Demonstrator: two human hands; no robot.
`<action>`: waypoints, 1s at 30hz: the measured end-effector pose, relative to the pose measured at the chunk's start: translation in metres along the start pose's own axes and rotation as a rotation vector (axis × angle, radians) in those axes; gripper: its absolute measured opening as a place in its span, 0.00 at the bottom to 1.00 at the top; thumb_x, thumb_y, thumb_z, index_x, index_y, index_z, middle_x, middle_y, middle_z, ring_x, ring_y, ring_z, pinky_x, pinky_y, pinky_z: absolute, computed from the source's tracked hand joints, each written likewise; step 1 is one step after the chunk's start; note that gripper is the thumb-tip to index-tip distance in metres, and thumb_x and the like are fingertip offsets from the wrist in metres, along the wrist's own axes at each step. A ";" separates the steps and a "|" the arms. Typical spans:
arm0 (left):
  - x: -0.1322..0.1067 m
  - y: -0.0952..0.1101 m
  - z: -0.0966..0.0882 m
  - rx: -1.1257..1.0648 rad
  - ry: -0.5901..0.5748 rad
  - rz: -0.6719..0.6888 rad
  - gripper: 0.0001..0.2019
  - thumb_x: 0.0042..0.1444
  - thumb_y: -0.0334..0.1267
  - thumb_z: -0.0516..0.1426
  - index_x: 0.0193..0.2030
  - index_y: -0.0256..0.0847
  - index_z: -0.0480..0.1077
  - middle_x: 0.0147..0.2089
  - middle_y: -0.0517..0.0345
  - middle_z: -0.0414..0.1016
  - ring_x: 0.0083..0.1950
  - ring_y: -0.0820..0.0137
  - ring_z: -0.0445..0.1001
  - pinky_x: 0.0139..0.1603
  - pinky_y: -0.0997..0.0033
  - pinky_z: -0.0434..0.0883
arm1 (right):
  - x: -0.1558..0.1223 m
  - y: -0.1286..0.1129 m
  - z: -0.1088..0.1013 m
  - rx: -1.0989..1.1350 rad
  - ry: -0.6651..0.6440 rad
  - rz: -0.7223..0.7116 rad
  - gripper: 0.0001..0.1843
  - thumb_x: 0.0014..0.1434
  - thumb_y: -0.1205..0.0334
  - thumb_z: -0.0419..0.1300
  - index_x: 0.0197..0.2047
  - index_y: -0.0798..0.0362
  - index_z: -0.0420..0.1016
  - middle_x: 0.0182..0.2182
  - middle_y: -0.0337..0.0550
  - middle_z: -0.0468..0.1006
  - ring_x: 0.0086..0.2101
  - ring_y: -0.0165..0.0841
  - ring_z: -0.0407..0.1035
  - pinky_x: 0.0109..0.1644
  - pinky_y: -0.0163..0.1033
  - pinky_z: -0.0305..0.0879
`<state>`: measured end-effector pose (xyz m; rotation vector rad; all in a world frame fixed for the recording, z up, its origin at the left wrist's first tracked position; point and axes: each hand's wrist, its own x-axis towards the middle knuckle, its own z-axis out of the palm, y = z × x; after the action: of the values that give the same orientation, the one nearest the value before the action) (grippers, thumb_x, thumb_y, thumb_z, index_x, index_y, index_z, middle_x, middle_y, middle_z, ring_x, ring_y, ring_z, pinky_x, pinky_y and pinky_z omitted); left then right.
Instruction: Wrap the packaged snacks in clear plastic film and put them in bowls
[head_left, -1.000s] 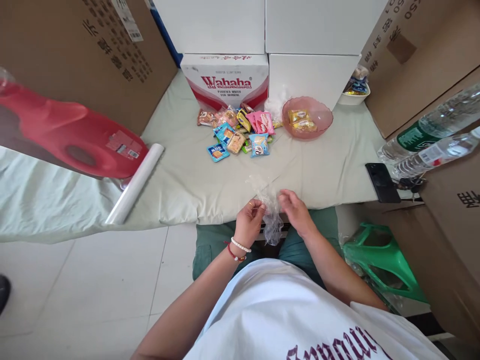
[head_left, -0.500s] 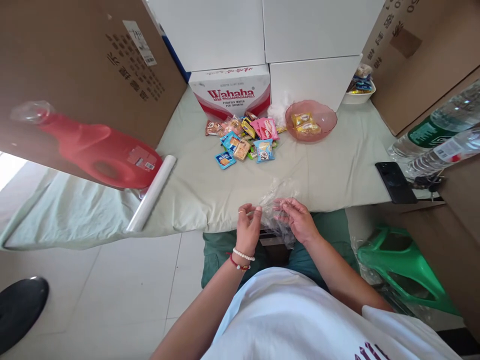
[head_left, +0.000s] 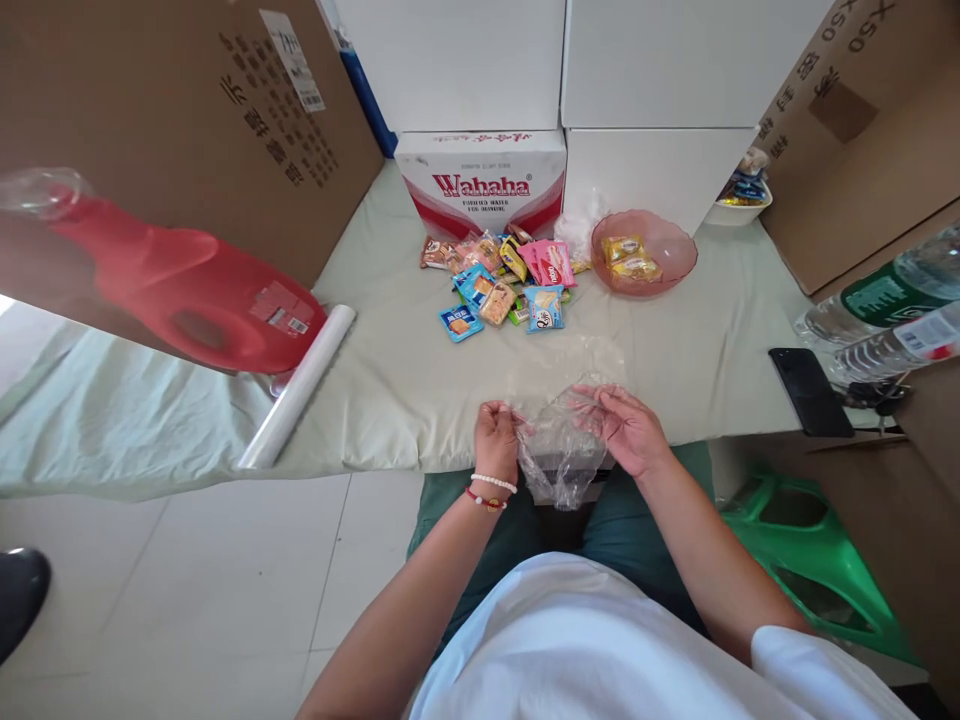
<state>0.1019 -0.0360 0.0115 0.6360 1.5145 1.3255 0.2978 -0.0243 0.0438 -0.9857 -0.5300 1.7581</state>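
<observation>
On my feed, left hand [head_left: 496,440] has fingers closed on the clear bag [head_left: 561,465]; right hand's [head_left: 631,430] grip its other side, at the desk [head_left: 405,400] edge. Carton [head_left: 491,185] reads "Wahaha PURIFIED WATER FOR DRINKING" (box [head_left: 900,110] at right: "X50"; green bottle label [head_left: 874,295] illegible to me).

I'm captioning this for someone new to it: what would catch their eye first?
Probably the large red jug at the far left. Next, the colourful heap of wrapped snacks on the cloth before the Wahaha box; then, at the near edge, the clear plastic bag between left hand and right hand.
</observation>
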 end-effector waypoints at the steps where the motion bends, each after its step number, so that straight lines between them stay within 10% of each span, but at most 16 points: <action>1: 0.009 0.002 -0.004 0.091 0.035 0.059 0.09 0.66 0.47 0.53 0.40 0.46 0.59 0.29 0.68 0.69 0.23 0.74 0.69 0.27 0.72 0.70 | 0.007 -0.005 -0.003 -0.071 0.039 -0.015 0.18 0.50 0.53 0.77 0.35 0.50 0.75 0.50 0.45 0.84 0.44 0.39 0.81 0.45 0.44 0.81; 9: 0.067 0.027 -0.044 0.379 0.270 0.245 0.05 0.63 0.39 0.57 0.39 0.45 0.63 0.34 0.63 0.69 0.31 0.71 0.71 0.40 0.66 0.73 | 0.057 -0.016 -0.020 -0.597 0.200 -0.082 0.14 0.56 0.50 0.69 0.36 0.49 0.73 0.28 0.36 0.75 0.24 0.28 0.68 0.22 0.32 0.62; 13: 0.056 0.045 -0.047 0.607 0.417 0.655 0.04 0.66 0.39 0.56 0.44 0.42 0.68 0.47 0.50 0.73 0.51 0.63 0.74 0.56 0.57 0.72 | 0.067 -0.007 -0.020 -0.686 0.200 -0.118 0.13 0.57 0.50 0.66 0.36 0.49 0.71 0.27 0.37 0.74 0.23 0.28 0.66 0.20 0.32 0.57; 16: 0.044 0.052 -0.036 0.932 0.122 0.964 0.12 0.71 0.41 0.50 0.50 0.41 0.73 0.52 0.44 0.79 0.62 0.57 0.73 0.66 0.50 0.67 | 0.071 -0.005 -0.019 -0.709 0.197 -0.118 0.12 0.57 0.51 0.65 0.37 0.49 0.70 0.27 0.36 0.74 0.22 0.28 0.65 0.20 0.32 0.56; 20: 0.049 0.043 -0.035 1.358 -0.279 0.830 0.23 0.73 0.45 0.47 0.69 0.42 0.69 0.74 0.42 0.68 0.78 0.54 0.61 0.78 0.38 0.52 | 0.072 -0.011 -0.030 -0.734 0.220 -0.115 0.13 0.56 0.53 0.66 0.40 0.49 0.69 0.26 0.34 0.73 0.20 0.27 0.62 0.20 0.31 0.53; 25: 0.063 0.022 -0.060 1.544 -0.377 0.684 0.30 0.73 0.48 0.43 0.79 0.45 0.56 0.82 0.45 0.52 0.82 0.54 0.53 0.79 0.31 0.46 | 0.075 -0.033 -0.062 -0.852 0.276 -0.136 0.19 0.53 0.55 0.66 0.46 0.48 0.69 0.28 0.34 0.73 0.22 0.28 0.63 0.23 0.33 0.58; 30: 0.058 0.016 -0.063 1.502 -0.343 0.704 0.31 0.73 0.50 0.44 0.80 0.48 0.54 0.82 0.47 0.51 0.82 0.53 0.53 0.79 0.30 0.43 | 0.115 -0.070 -0.049 -1.213 0.469 -0.489 0.12 0.57 0.57 0.62 0.44 0.49 0.73 0.38 0.46 0.80 0.38 0.38 0.74 0.47 0.44 0.71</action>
<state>0.0203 -0.0081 0.0022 2.3334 1.8575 0.1818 0.3589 0.1041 0.0242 -1.8045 -1.4326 0.6030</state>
